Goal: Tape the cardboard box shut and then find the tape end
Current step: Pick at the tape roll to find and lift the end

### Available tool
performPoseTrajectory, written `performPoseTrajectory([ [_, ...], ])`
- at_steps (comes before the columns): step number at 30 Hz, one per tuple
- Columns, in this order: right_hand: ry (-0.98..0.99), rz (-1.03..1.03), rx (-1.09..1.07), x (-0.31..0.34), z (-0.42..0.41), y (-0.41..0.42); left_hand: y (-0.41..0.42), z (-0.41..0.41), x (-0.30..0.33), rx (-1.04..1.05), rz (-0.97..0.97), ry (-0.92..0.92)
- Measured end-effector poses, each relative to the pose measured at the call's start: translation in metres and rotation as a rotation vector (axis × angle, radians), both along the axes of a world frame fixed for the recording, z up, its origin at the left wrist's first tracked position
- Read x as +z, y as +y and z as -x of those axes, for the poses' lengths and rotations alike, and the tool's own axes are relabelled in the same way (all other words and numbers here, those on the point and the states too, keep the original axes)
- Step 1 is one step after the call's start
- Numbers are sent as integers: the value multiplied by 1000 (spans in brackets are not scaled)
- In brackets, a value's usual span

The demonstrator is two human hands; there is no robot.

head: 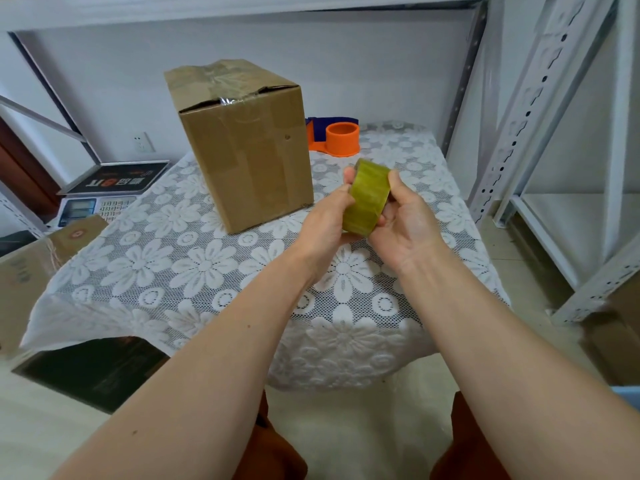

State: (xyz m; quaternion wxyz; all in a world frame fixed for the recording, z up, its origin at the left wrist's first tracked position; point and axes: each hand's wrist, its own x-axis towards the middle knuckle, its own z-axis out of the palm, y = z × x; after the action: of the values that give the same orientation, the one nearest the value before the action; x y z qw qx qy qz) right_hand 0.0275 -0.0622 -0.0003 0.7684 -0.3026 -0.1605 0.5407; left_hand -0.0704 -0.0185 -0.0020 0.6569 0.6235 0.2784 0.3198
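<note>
Left hand [327, 216] and right hand [405, 220] both grip the yellowish translucent tape roll [367, 197] (cardboard box [242, 140] top taped, glossy)

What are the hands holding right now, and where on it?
The tape roll, held between both hands: left hand grips one side face, right hand the other, with its thumb over the top edge.

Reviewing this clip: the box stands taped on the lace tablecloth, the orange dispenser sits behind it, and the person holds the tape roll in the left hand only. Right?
Not quite. In the head view both hands hold the tape roll: the left hand and the right hand grip it from either side. The rest stands: the taped box is on the lace tablecloth, with the orange dispenser behind it.
</note>
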Motion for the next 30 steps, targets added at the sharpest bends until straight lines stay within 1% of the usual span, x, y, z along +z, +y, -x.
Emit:
performPoseTrajectory([
  [6,-16,0,-4,-2,-1,1,-2,-1,2,-10,22,-14],
  [10,12,-17,-6,-1,-2,1,0,-1,1,-17,51,-12],
  [17,3,4,2,-2,-3,-1,-1,-2,-2,-8,-1,6],
  [26,-4,1,-3,0,-3,-2,-4,-1,0,-37,35,-30],
  [30,-14,14,-9,-1,-2,-2,-4,-2,-2,-10,16,-19],
])
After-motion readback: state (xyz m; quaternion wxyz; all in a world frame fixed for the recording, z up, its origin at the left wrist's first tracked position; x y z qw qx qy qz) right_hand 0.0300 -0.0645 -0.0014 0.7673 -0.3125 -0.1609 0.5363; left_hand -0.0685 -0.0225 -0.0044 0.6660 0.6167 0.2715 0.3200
